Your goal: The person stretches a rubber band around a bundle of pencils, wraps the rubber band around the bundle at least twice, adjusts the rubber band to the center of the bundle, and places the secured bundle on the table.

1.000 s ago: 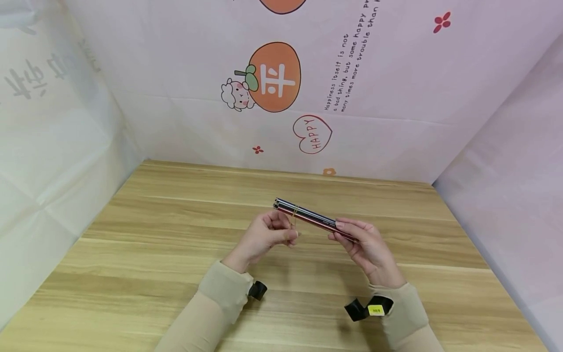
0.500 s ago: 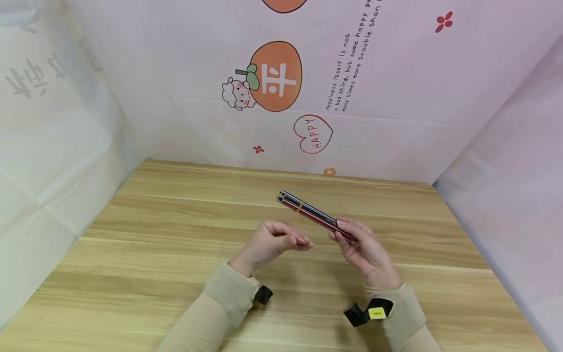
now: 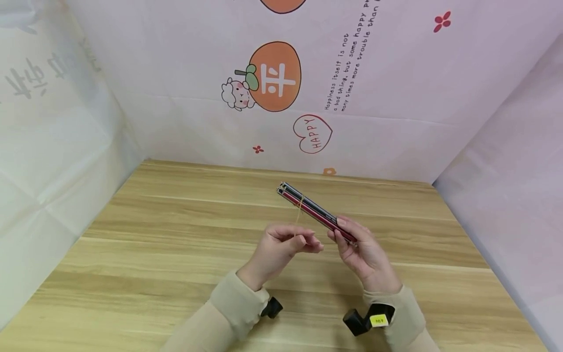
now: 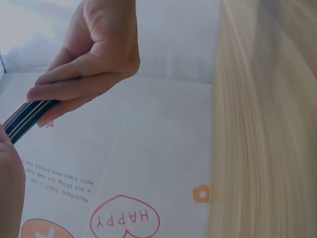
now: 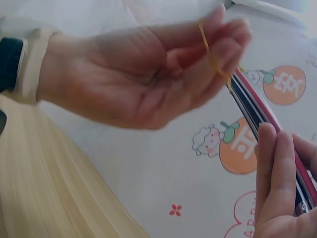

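Note:
A bundle of slim striped pencils (image 3: 313, 209), red on one side and dark with pale lines on the other, slants up and left above the table. My right hand (image 3: 368, 254) grips its lower right end between thumb and fingers. Round the upper part goes a thin yellow rubber band (image 3: 299, 215). My left hand (image 3: 281, 248) pinches a loop of this band and draws it down, away from the pencils. In the right wrist view the stretched band (image 5: 210, 54) runs from the bundle across the left fingers to the thumb. The left wrist view has the pencils (image 4: 24, 121) partly hidden by the hands.
Beneath both hands lies a wood-grain table (image 3: 176, 234). A white printed cloth (image 3: 387, 137) rises at its back edge, and plain pale cloths (image 3: 57, 161) hang along the sides. Each wrist carries a black camera mount (image 3: 358, 321).
The left hand first let go of the band, moved down and right, and now pulls it again. The bundle has tilted more steeply, its far end raised, still in the right hand.

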Tool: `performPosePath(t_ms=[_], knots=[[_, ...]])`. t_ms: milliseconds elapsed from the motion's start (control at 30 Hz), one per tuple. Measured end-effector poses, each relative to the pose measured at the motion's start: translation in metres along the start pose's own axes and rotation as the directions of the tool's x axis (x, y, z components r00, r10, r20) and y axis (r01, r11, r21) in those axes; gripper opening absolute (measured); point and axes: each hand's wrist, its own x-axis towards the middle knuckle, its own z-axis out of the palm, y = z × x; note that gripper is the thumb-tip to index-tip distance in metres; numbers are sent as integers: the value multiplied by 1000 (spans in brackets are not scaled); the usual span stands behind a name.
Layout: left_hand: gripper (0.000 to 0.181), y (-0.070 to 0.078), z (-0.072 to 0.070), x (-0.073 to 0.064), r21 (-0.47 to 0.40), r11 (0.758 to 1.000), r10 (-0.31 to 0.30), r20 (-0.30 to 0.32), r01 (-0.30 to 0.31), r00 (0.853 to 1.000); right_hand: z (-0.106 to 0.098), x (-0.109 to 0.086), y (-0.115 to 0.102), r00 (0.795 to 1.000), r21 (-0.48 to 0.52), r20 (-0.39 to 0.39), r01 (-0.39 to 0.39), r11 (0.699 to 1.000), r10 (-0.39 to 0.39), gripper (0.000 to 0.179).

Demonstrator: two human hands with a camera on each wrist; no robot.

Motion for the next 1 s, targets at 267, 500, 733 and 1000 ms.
performPosePath(t_ms=[267,500,733,1000], knots=[[34,-3,5,1,-106,992,62,-68,-69,996,16,-4,11,995,110,-81,59,992,-51,26],[41,1,21,2,-356,933,-29,-190,-42,981,24,-8,15,989,191,-118,105,976,-83,22],[65,9,33,4,-439,898,-150,-331,-11,931,25,-8,17,990,166,-89,120,979,-106,22],[64,16,33,8,-412,910,-235,-412,50,880,22,-7,14,960,40,-235,168,985,-154,16]])
